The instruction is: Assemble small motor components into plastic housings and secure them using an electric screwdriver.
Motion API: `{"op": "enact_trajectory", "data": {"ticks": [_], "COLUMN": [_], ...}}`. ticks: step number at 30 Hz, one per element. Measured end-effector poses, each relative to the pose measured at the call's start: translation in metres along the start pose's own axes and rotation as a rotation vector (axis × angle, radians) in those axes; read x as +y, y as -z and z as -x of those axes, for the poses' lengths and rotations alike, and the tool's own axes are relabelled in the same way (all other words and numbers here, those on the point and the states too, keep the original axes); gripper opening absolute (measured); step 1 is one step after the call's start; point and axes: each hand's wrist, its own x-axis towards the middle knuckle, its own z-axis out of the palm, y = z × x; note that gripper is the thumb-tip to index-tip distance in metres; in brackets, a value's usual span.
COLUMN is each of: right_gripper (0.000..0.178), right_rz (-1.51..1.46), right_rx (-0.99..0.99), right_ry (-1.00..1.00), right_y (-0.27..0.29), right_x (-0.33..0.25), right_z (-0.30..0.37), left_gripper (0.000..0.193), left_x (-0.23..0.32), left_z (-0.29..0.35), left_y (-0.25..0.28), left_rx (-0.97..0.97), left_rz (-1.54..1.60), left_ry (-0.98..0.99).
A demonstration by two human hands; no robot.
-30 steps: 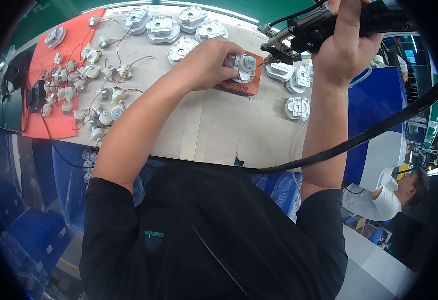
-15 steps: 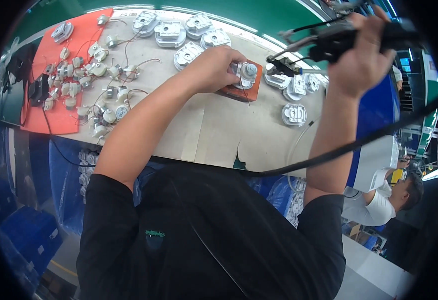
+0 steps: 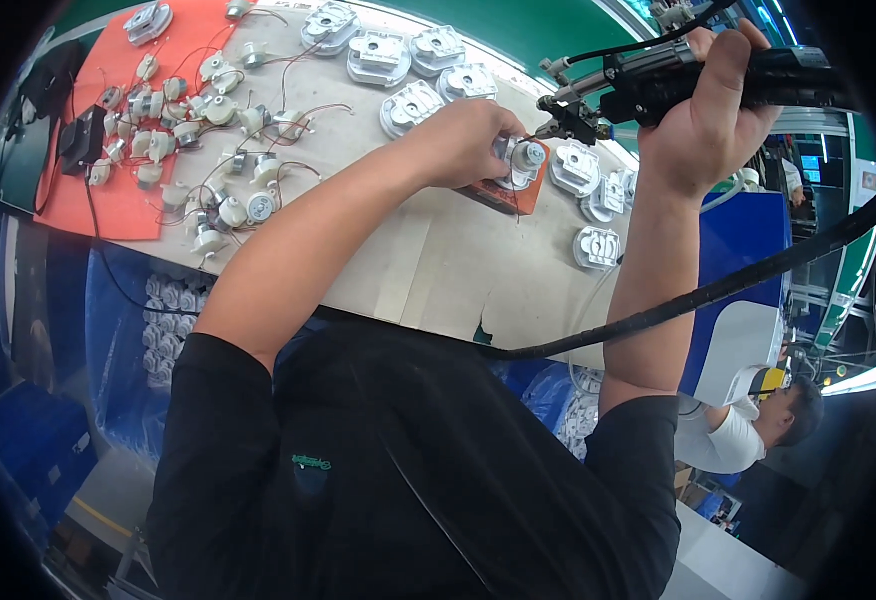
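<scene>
My left hand [image 3: 473,143] steadies a white plastic housing with a small round motor [image 3: 529,156] on it, its fingers closed on the far side. The housing rests on an orange block [image 3: 524,201], and a thin wire hangs down the block's front. My right hand [image 3: 710,128] is wrapped round a black powered screwdriver [image 3: 648,82] with metal fittings and a hose, held level above the table. The screwdriver's tip is right beside the motor; whether it touches cannot be made out.
Loose motors with red wires [image 3: 220,108] lie at the left, partly on a red mat [image 3: 123,215]. White housings [image 3: 378,57] stand along the back and right of the block. A thick black cable [image 3: 698,297] crosses my right forearm. A co-worker [image 3: 733,435] is at the far right.
The screwdriver has come down and left, bringing its tip close to the motor. My left hand stays on the housing. The whole view has shifted slightly.
</scene>
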Motion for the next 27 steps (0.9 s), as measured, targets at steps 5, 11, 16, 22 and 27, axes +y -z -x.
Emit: {"op": "enact_trajectory", "data": {"ticks": [5,11,16,22,27], "right_gripper": [0.033,0.032,0.036,0.035,0.023], "right_rz": [0.030,0.088,0.098,0.000,-0.028], "right_rx": [-0.051,-0.020,-0.051,-0.159,0.018], "right_ry": [0.004,-0.015,-0.024,0.061,-0.019], "right_y": [0.002,0.002,0.011,0.011,-0.004], "right_x": [0.004,0.009,0.005,0.026,0.019], "right_z": [0.003,0.008,0.007,0.007,0.011], "left_gripper": [0.043,0.043,0.046,0.041,0.042], "left_x": [0.003,0.003,0.009,0.003,0.004], "left_z": [0.001,0.004,0.000,0.004,-0.004], "left_y": [0.001,0.000,-0.002,-0.002,0.007], "left_rx": [-0.025,-0.009,-0.016,0.019,-0.033], "left_rz": [0.037,0.019,-0.004,0.033,0.051], "left_ry": [0.035,0.027,0.004,0.039,0.052]}}
